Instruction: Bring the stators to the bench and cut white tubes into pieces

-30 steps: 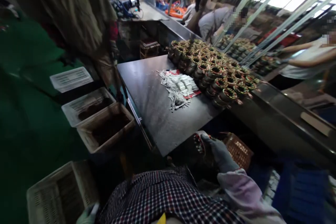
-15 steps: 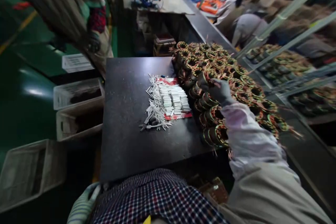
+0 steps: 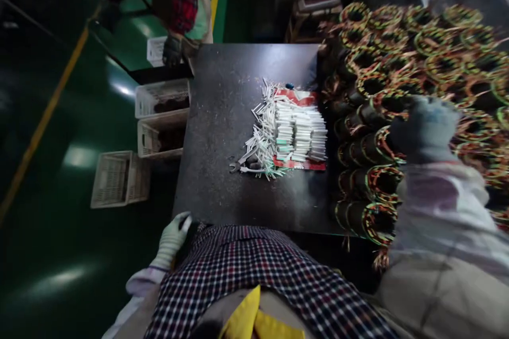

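My right hand (image 3: 427, 124), in a grey glove, is over the stacked wire-wound rings (image 3: 382, 180) on the right; its fingers are blurred and partly hidden, so its hold cannot be made out. My left hand (image 3: 175, 235), in a striped pale glove, hangs by the table's near left corner with nothing visible in it, thumb and finger a little apart. On the dark table (image 3: 214, 116) lie bundled white sleeves (image 3: 302, 135) on a red sheet (image 3: 298, 97), loose white sleeves (image 3: 264, 132) beside them, and pliers (image 3: 242, 165) at their near left.
White crates (image 3: 111, 177) stand on the green floor to the left. Another person's gloved hand (image 3: 173, 52) and plaid sleeve (image 3: 185, 5) are beyond the table's far left corner. A stool (image 3: 318, 4) stands behind the table.
The view has tilted down and turned, so the table and rings lie farther right or nearer. My right hand has moved from the ring stack's left edge farther into it.
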`<state>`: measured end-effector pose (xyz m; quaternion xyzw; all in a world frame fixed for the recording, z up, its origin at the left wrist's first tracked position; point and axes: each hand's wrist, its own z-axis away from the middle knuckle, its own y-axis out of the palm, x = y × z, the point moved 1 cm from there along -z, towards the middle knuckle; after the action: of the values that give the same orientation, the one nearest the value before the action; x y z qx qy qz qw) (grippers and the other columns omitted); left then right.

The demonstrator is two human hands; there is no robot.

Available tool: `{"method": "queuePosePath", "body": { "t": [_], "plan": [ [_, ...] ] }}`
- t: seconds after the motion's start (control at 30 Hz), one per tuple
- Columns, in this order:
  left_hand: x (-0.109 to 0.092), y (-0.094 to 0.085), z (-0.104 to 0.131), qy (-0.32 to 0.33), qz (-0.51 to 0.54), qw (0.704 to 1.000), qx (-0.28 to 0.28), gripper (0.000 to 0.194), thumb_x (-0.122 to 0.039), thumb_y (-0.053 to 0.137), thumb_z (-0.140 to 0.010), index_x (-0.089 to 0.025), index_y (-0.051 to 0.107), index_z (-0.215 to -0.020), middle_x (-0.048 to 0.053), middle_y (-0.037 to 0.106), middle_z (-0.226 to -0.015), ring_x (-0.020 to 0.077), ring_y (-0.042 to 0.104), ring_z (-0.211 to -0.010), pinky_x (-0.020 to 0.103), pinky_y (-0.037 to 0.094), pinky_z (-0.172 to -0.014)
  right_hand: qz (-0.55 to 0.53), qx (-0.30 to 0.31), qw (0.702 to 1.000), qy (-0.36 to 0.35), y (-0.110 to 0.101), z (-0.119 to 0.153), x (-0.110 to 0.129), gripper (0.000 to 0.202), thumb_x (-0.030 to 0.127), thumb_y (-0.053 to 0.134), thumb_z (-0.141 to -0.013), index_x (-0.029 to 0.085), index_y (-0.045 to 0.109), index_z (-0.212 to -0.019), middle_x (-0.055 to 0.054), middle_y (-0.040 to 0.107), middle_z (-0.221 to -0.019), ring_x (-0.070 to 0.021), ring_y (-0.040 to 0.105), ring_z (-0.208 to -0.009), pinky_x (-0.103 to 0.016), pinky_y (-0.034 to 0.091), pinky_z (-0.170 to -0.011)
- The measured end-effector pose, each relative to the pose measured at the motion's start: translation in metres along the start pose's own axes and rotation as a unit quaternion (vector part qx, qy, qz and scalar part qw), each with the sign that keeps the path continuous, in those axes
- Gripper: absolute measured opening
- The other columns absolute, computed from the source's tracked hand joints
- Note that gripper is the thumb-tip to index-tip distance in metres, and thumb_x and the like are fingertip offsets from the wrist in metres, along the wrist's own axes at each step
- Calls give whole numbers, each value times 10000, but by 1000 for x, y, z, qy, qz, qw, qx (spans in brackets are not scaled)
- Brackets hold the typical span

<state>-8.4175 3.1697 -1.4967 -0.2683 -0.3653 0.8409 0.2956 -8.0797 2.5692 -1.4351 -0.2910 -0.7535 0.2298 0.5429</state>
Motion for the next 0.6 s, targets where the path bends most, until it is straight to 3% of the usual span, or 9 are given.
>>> {"method": "queuePosePath", "body": {
  "t": [0.03, 0.07, 0.13, 0.2, 0.27, 0.33, 0.43, 0.53, 0.6],
  "plan": [
    [-19, 3, -9, 24, -5, 1000, -1, 419, -350, 474, -953, -150, 621, -1291, 104, 672, -1320, 249, 619, -1232, 324, 452, -1082, 50, -38, 998, 5, 12, 20, 19, 252, 486, 573, -911, 267, 665, -993, -142, 669, -1078, -366, 452, -1377, -591, 367, -1110],
    [-41, 8, -19, 66, -14, 998, -3, 433, -334, 486, -955, -144, 598, -1327, 110, 660, -1334, 245, 612, -1237, 326, 440, -1096, 89, -23, 996, 21, 31, 43, 40, 292, 474, 542, -930, 270, 671, -1094, -143, 663, -1164, -358, 476, -1356, -577, 375, -1117],
    [-94, 20, -44, 196, -42, 980, -12, 510, -320, 551, -935, -134, 534, -1409, 128, 613, -1384, 249, 572, -1277, 337, 402, -1133, 91, 119, 987, 61, 91, 88, 80, 291, 405, 527, -931, 249, 680, -1125, -135, 693, -1164, -318, 618, -1170, -512, 472, -1037],
    [-150, 38, -72, 334, -79, 939, 7, 641, -330, 652, -884, -132, 478, -1468, 155, 497, -1496, 287, 470, -1374, 377, 343, -1178, 82, 206, 971, 85, 160, 125, 109, 240, 319, 568, -897, 206, 713, -1052, -116, 743, -1023, -273, 695, -940, -424, 548, -893],
    [-199, 56, -100, 396, -133, 909, 15, 786, -332, 742, -821, -158, 421, -1518, 172, 336, -1601, 348, 341, -1454, 457, 277, -1204, 91, 264, 943, 180, 220, 148, 122, 317, 240, 554, -896, 152, 681, -1173, -137, 741, -1085, -272, 695, -975, -403, 535, -901],
    [-234, 71, -122, 412, -186, 891, 33, 850, -379, 772, -797, -239, 388, -1542, 151, 271, -1634, 397, 291, -1464, 559, 254, -1186, 96, 256, 924, 268, 259, 159, 125, 396, 223, 535, -907, 128, 634, -1278, -162, 717, -1172, -287, 678, -1056, -416, 513, -939],
    [-258, 80, -143, 414, -224, 881, 46, 766, -473, 750, -804, -341, 451, -1497, 102, 293, -1630, 410, 338, -1423, 610, 311, -1131, 66, 179, 920, 342, 279, 173, 122, 413, 238, 531, -900, 126, 636, -1283, -177, 696, -1221, -302, 654, -1115, -438, 496, -969],
    [-260, 76, -154, 438, -210, 873, 47, 675, -448, 777, -775, -344, 564, -1407, 91, 370, -1584, 398, 401, -1378, 575, 370, -1103, -39, 85, 914, 394, 275, 200, 117, 340, 251, 618, -822, 161, 701, -1139, -128, 731, -1135, -268, 661, -1060, -425, 492, -984],
    [-254, 69, -159, 451, -184, 872, 51, 675, -440, 807, -738, -324, 602, -1370, 94, 416, -1546, 378, 450, -1343, 535, 394, -1098, -109, 19, 884, 453, 267, 224, 112, 271, 263, 692, -742, 181, 724, -998, -81, 755, -996, -236, 674, -959, -407, 513, -953]
  ]
}}
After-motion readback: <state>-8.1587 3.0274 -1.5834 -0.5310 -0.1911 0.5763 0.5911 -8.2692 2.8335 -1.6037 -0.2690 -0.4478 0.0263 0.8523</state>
